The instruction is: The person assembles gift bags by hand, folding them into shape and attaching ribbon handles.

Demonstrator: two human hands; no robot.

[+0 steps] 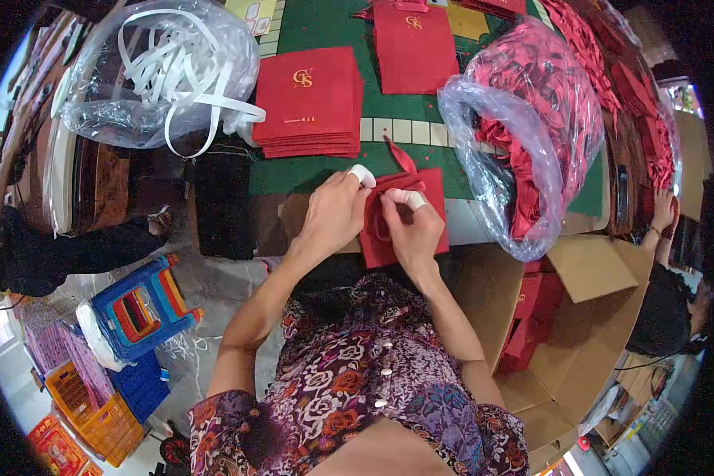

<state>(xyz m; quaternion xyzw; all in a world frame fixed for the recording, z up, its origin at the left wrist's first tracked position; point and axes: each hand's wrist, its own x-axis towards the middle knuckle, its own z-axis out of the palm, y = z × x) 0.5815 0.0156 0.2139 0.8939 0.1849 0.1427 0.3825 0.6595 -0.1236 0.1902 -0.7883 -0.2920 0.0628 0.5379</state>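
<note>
A red pouch or bag [428, 186] lies at the near edge of the green table, under my two hands. From its top a twisted red ribbon [401, 156] sticks up, and a thin loop hangs over its front. My left hand [335, 208] is closed in a pinch at the pouch's upper left, on the ribbon as far as I can see. My right hand [416, 230] pinches the ribbon just right of it, fingertips curled together. White covers wrap a finger on each hand. The exact fold of ribbon between the fingertips is hidden.
A stack of red pouches [308, 103] with gold lettering lies ahead left, another stack [415, 51] ahead. Clear bags hold white ribbon [186, 67] at left and red ribbon [531, 103] at right. An open cardboard box [595, 357] stands right; another person's hand [663, 210] is far right.
</note>
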